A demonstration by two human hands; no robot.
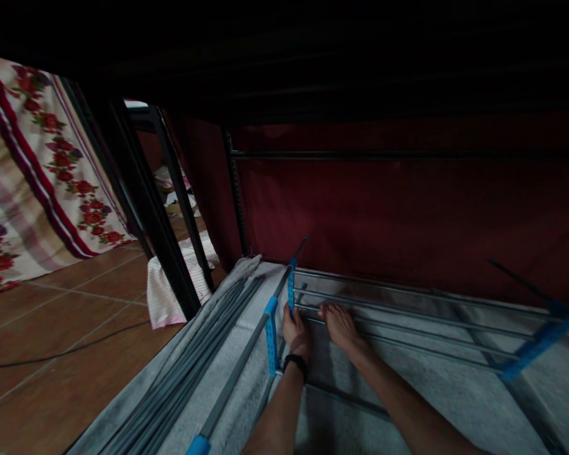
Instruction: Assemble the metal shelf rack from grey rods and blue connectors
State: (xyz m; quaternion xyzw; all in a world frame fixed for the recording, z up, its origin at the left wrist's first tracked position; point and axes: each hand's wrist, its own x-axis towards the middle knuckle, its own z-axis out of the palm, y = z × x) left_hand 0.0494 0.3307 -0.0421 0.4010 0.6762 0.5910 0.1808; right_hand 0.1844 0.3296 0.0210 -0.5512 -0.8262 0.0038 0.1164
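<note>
A frame of grey metal tubes (408, 309) joined by blue plastic connectors lies across a grey blanket. My left hand (296, 333), with a black band at its wrist, is closed on the lower part of a blue connector (291, 287) where the tubes meet it. Just to its right, my right hand (340, 325) has its fingers curled over one of the cross tubes near that connector. Closer to me, another blue connector (272, 335) sits on the long side tube (239, 366). At the right end, the tubes run into a blue connector (535, 347).
Several loose grey tubes (194, 360) lie in a bundle at left on the blanket (246, 332). A black metal post (156, 221) stands beside the tiled floor (76, 322). Dark red cloth (384, 215) hangs behind, and a dark surface (284, 63) spans overhead.
</note>
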